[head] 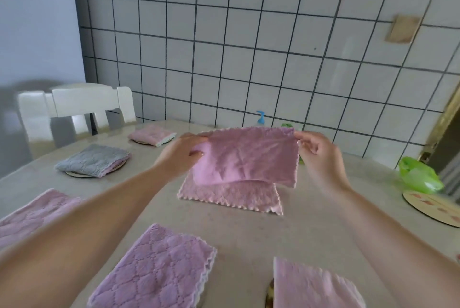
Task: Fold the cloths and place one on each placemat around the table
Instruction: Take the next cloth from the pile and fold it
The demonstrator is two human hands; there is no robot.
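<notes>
I see a pale stone-look table (249, 238) against a white tiled wall (249, 46) with dark grout; a white chair (82, 106) stands at the far left; my left hand (185, 151) and right hand (316, 149) each pinch a top corner of the pink cloth (245, 158), lifted mid-table, its lower half on the surface; a folded grey cloth (92, 159) sits on a round placemat (74, 173); a bare placemat (433, 210) lies at right beside a green bag (418, 175).

Pink cloth (245, 156) half-folded, midair
</notes>
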